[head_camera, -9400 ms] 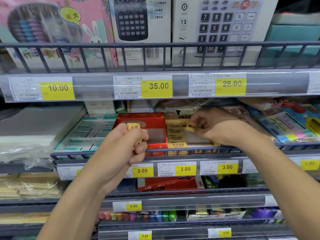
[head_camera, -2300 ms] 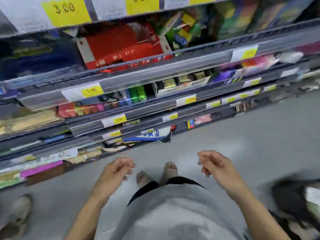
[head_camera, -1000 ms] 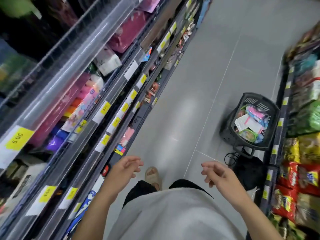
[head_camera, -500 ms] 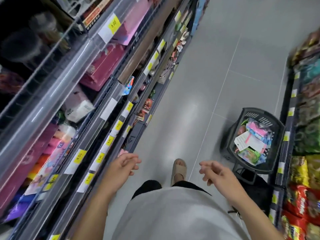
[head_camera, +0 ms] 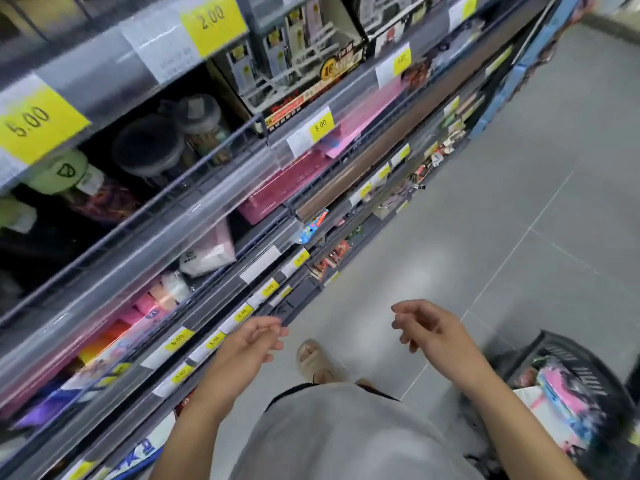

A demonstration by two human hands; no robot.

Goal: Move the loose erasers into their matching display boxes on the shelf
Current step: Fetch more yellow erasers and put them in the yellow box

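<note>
While both the left hand (head_camera: 247,344) and right hand (head_camera: 427,329) hung loosely curled and empty, no erasers showed; shelves (head_camera: 214,209) ran left, a basket (head_camera: 571,358) sat right on the floor (head_camera: 485,202).

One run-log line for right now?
left hand: empty | right hand: empty | erasers: not visible | black plastic basket: on grey floor, right

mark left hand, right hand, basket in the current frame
left hand (head_camera: 247,344), head view, on the back of the hand, fingers loosely curled and holding nothing.
right hand (head_camera: 431,329), head view, on the back of the hand, also holding nothing.
basket (head_camera: 568,353), head view, on its dark slotted rim.
</note>
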